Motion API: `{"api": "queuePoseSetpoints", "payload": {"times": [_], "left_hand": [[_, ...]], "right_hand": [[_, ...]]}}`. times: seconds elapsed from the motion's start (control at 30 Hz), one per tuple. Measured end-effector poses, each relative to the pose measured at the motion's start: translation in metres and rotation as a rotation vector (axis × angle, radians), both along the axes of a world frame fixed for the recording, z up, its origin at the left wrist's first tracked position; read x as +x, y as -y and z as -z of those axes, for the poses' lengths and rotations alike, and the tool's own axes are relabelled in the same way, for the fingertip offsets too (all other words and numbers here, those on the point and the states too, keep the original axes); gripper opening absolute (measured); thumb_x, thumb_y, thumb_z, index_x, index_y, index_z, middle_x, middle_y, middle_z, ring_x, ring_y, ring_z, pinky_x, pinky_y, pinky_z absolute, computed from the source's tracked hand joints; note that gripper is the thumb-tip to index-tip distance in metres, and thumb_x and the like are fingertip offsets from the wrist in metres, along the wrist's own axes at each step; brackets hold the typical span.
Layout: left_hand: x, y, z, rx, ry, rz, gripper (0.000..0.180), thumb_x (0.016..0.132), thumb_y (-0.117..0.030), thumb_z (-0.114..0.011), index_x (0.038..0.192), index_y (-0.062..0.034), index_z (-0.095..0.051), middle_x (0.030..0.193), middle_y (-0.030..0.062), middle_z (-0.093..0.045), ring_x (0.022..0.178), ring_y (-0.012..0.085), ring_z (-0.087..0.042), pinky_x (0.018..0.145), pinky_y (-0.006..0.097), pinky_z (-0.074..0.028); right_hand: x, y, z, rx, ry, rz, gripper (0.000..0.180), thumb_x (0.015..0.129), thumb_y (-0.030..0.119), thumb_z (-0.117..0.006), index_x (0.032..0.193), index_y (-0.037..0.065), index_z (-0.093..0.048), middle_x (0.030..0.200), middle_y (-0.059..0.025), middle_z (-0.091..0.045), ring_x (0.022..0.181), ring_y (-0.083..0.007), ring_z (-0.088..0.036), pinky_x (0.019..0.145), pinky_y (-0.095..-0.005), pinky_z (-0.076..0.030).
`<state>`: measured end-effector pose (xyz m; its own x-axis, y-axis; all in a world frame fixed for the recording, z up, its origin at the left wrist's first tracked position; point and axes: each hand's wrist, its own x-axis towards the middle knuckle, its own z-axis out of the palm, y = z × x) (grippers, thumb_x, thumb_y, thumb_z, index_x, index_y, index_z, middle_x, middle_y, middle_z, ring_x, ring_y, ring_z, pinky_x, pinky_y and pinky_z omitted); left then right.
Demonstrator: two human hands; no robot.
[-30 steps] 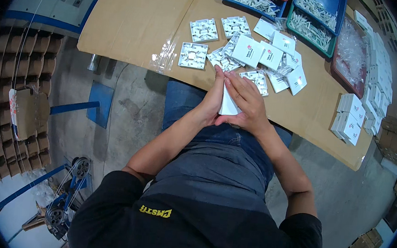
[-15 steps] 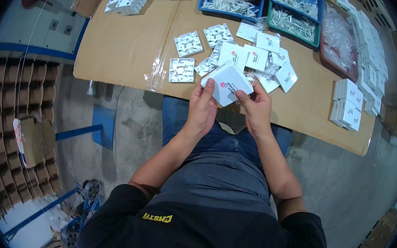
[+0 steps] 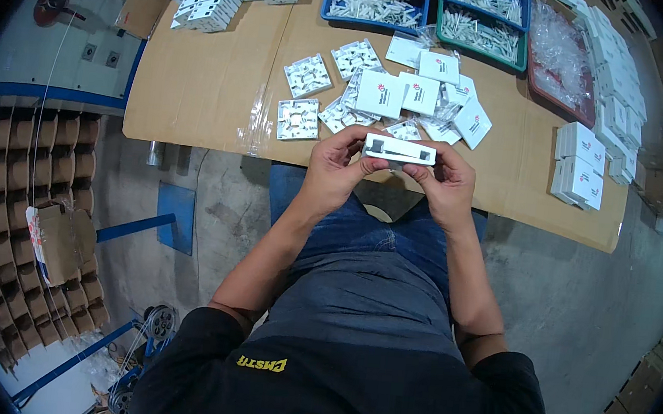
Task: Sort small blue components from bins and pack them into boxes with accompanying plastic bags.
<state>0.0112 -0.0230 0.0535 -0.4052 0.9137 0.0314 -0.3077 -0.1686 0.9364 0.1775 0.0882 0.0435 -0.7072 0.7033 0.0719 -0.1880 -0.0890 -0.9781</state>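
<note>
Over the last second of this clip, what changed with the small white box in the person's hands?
The small white box was turned: a second ago it stood on edge between the palms, half a second ago its printed face showed, now it lies level with a narrow side up. The left hand and right hand kept hold of it at either end throughout. The loose boxes and parts trays on the cardboard-covered table stayed put.

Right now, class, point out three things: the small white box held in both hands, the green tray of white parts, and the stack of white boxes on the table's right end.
Small white box (image 3: 399, 149), head view, its upturned long side.
Green tray (image 3: 481, 47), head view, near rim.
Stack of white boxes (image 3: 580, 165), head view, top box's face.
</note>
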Motion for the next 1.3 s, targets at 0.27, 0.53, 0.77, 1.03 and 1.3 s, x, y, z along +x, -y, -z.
{"api": "queuePoseSetpoints", "payload": {"times": [0.27, 0.53, 0.77, 1.03, 1.3], "left_hand": [[0.002, -0.003, 0.001, -0.053, -0.074, 0.004, 0.031, 0.088, -0.004, -0.075, 0.118, -0.0008, -0.066, 0.112, 0.0046, -0.068, 0.099, 0.0108, -0.063, 0.09, 0.026, -0.052], [-0.004, -0.028, -0.001, -0.219, -0.636, 0.249, 0.033, 0.089, -0.013, -0.075, 0.116, 0.0013, -0.064, 0.098, 0.0086, -0.067, 0.09, 0.0146, -0.062, 0.084, 0.029, -0.049], [0.042, -0.057, -0.014, -0.235, -0.82, 0.231, 0.068, 0.084, -0.023, -0.08, 0.142, -0.0035, -0.05, 0.128, 0.0131, -0.06, 0.102, 0.019, -0.058, 0.092, 0.034, -0.048], [0.048, -0.046, -0.004, -0.254, -0.746, 0.468, 0.041, 0.096, -0.015, -0.065, 0.133, -0.0005, -0.056, 0.122, 0.0149, -0.06, 0.094, 0.0217, -0.063, 0.084, 0.033, -0.052], [0.06, -0.023, 0.009, -0.418, -0.688, 0.527, 0.031, 0.097, -0.012, -0.063, 0.126, -0.0028, -0.062, 0.116, 0.011, -0.067, 0.096, 0.0198, -0.063, 0.085, 0.031, -0.05]], "right_hand": [[0.007, -0.003, -0.009, 0.094, 0.132, -0.012, 0.028, 0.091, 0.004, -0.072, 0.117, -0.003, -0.064, 0.105, -0.0079, -0.071, 0.1, -0.0144, -0.068, 0.082, -0.0276, -0.056], [0.03, -0.015, -0.006, 0.049, 0.293, -0.094, 0.037, 0.087, 0.006, -0.077, 0.12, 0.0, -0.061, 0.098, -0.0044, -0.069, 0.089, -0.0106, -0.064, 0.074, -0.0256, -0.052], [0.084, -0.028, 0.028, -0.167, 0.275, -0.066, 0.037, 0.088, 0.008, -0.074, 0.121, -0.002, -0.061, 0.1, -0.0056, -0.07, 0.09, -0.0108, -0.065, 0.079, -0.0259, -0.052], [0.225, -0.158, 0.01, -0.213, -0.166, 0.983, 0.046, 0.088, 0.007, -0.072, 0.129, 0.001, -0.055, 0.109, -0.0089, -0.066, 0.096, -0.0186, -0.064, 0.087, -0.0332, -0.051], [0.349, -0.31, 0.04, 0.189, 0.371, 1.174, 0.068, 0.081, 0.017, -0.08, 0.139, 0.003, -0.047, 0.106, -0.0127, -0.064, 0.092, -0.0189, -0.065, 0.07, -0.0321, -0.053]]}}
